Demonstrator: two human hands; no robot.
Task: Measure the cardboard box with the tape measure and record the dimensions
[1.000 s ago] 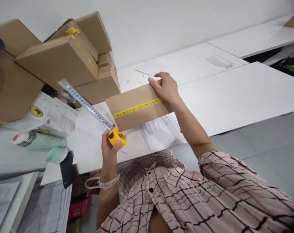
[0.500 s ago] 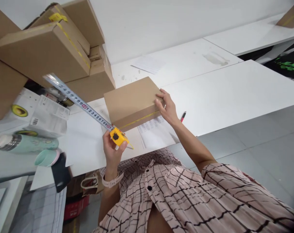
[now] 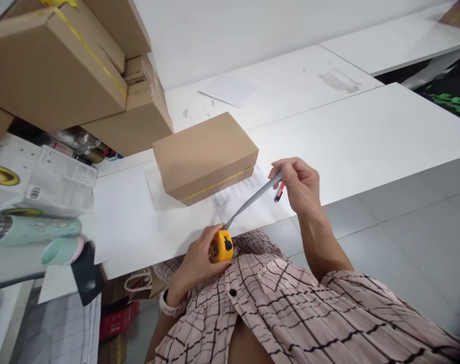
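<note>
My left hand [image 3: 199, 255] is closed around the yellow case of a tape measure [image 3: 223, 246], close to my body at the table's front edge. From the case the blade [image 3: 253, 198] slants up to the right, its grey back showing. Its far end is pinched between the thumb and fingers of my right hand [image 3: 301, 183]. Behind the blade a closed brown cardboard box [image 3: 207, 154] with a yellow strip along its side lies on the white table, touched by neither hand. Partly under the box is a printed sheet [image 3: 245, 194]. A red and black pen-like tool [image 3: 279, 192] lies beside my right hand.
Large cardboard boxes [image 3: 59, 65] are stacked at the left. Below them stand a white carton with avocado pictures [image 3: 59, 177], a mint bottle [image 3: 40, 228], a mint cup [image 3: 61, 251] and a dark phone-like slab [image 3: 88, 273]. Papers [image 3: 226, 91] lie near the wall.
My right hand has left the box and now grips the blade's end. My left hand has brought the tape measure right and towards me; the blade now points right instead of up left.
</note>
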